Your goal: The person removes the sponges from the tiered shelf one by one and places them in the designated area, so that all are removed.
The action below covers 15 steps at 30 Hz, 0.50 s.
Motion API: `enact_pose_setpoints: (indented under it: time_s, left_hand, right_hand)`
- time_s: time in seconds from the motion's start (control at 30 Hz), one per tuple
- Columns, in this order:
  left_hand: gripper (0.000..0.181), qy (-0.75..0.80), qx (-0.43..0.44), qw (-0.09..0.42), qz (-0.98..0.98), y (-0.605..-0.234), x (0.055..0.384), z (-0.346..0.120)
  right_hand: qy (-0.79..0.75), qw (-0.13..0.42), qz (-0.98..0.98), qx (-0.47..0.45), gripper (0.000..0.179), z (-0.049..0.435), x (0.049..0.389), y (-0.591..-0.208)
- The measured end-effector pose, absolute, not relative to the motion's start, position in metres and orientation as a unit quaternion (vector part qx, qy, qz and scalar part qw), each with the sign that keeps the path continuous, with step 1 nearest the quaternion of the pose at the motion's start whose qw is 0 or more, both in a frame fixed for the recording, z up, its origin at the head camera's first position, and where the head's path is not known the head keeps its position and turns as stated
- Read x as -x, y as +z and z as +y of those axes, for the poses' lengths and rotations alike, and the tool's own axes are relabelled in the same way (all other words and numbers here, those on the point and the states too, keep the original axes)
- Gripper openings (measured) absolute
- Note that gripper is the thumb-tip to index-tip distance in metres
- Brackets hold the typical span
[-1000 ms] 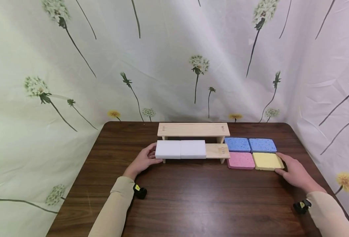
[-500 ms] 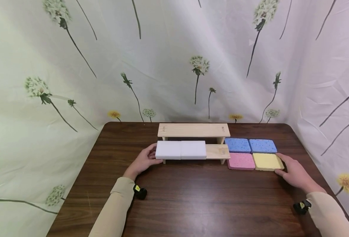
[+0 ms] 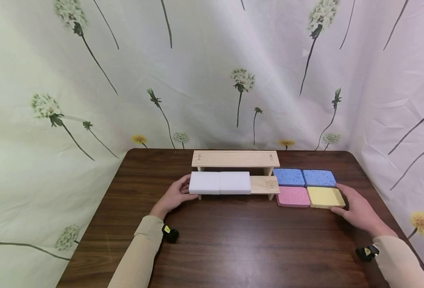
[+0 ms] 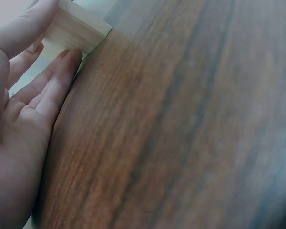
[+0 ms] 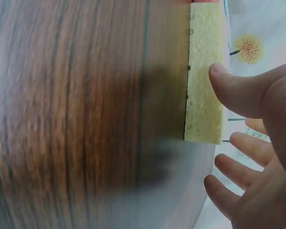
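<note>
Two white sponge blocks [image 3: 204, 183] lie side by side on a low wooden stand [image 3: 264, 185], covering its left part. My left hand [image 3: 173, 198] is at the stand's left end, its thumb in front and fingers around the end; in the left wrist view the fingers are fairly straight beside the wooden end panel [image 4: 69, 28]. On the right, a yellow sponge [image 3: 326, 197] lies flat on the table. My right hand [image 3: 363, 210] is at its right side with relaxed, spread fingers, and the right wrist view shows the thumb [image 5: 238, 93] overlapping the sponge's edge.
Left of the yellow sponge is a pink sponge [image 3: 293, 197], with two blue sponges [image 3: 288, 177] behind them. A second, bare wooden stand [image 3: 235, 158] is at the back. The dark wooden table [image 3: 233, 240] meets a flower-patterned curtain [image 3: 204, 80].
My right thumb has shifted slightly left along the yellow sponge's front edge, and the right fingers have spread a little. The left hand and the sponges stay in place.
</note>
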<state>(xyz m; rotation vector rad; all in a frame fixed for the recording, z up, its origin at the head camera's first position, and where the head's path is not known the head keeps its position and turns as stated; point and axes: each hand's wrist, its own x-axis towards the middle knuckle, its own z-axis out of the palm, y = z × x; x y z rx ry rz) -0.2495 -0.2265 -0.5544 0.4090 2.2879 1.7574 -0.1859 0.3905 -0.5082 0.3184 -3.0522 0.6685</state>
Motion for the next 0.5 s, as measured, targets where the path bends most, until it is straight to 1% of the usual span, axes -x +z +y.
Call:
enact_pose_setpoints:
  time_s: [0.27,0.5]
  left_hand:
    - [0.082,0.593,-0.136,0.112,0.786,-0.554,0.249,-0.226]
    - [0.081,0.596,-0.138,0.112,0.783,-0.553,0.249,-0.226]
  right_hand:
    - [0.220,0.019,-0.971,-0.095,0.094,0.380,0.185,-0.503]
    - [0.234,0.039,-0.966,-0.103,0.094,0.366,0.186,-0.496]
